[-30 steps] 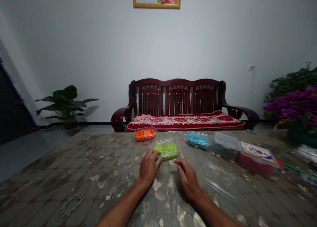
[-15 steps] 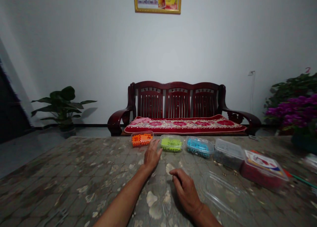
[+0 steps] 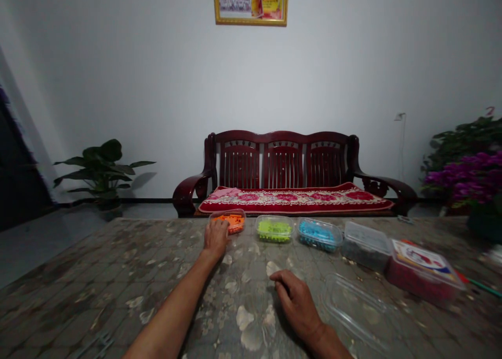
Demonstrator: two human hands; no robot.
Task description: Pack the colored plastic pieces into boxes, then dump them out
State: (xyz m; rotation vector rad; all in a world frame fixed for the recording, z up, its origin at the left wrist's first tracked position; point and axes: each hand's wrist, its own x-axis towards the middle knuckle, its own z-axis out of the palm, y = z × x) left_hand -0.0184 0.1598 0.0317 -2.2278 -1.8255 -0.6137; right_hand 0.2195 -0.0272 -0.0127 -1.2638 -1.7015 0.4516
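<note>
One bare left hand (image 3: pixel 216 238) lies over the transparent rectangular plastic box of orange pieces (image 3: pixel 237 229), at its fingertips; grip, cannot tell; right hand (image 3: pixel 294 299) loosely curled, empty; seemingly a reaching step, next needing secure contact.

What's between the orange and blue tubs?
The green tub. The head view shows it standing on the table, with the orange tub to its left and the blue tub to its right.

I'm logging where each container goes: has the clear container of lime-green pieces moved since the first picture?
Yes. Judged against the wooden bench, the clear container of lime-green pieces has moved nearer to it and slightly right.
</note>
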